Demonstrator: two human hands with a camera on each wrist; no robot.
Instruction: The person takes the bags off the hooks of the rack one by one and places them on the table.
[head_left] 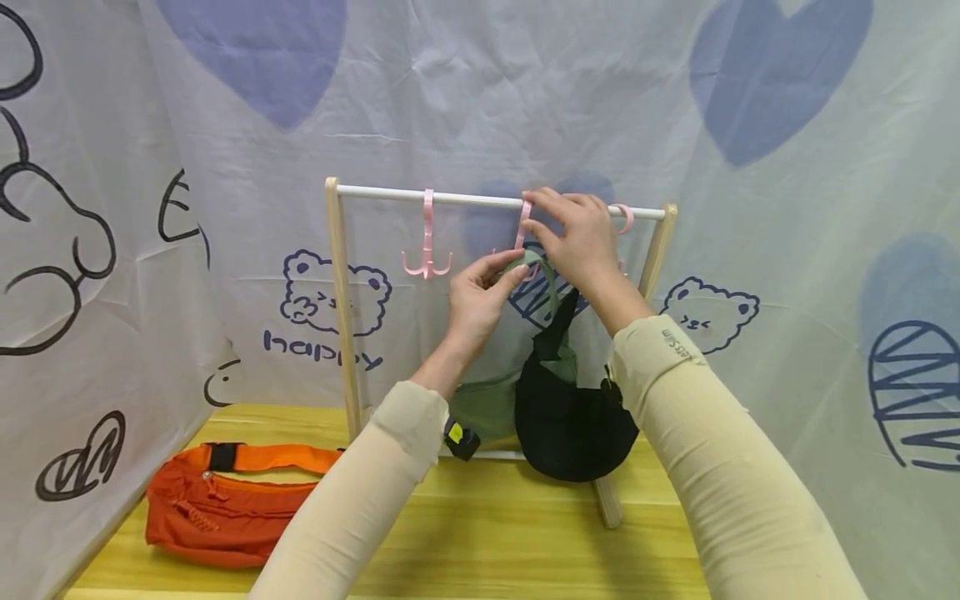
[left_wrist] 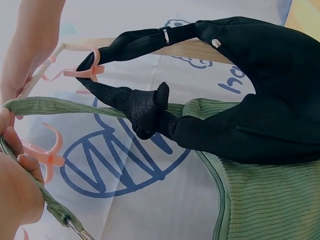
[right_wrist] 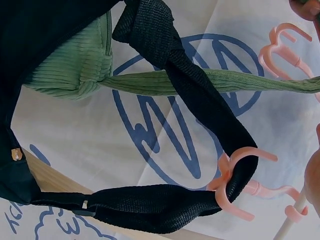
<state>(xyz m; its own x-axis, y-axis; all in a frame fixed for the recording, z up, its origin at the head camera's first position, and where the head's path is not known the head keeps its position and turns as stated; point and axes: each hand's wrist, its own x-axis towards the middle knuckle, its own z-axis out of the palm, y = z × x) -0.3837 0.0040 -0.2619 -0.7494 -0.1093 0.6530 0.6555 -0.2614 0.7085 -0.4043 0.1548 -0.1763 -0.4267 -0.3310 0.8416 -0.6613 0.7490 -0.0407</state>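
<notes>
My left hand pinches the strap of a green corduroy bag, just below the middle pink hook on the rack. Thumb and fingers of my right hand grip that hook's shank near the rod. The green bag hangs low behind a black bag, whose knotted strap loops over the right-hand pink hook. In the left wrist view, the green strap runs up into my left fingers, with a metal ring on its lower length. My right hand partly hides the right-hand hook in the head view.
The rack has a white rod between wooden posts. Another pink hook hangs at the left with nothing on it. An orange waist bag lies on the wooden table. A printed cloth hangs behind.
</notes>
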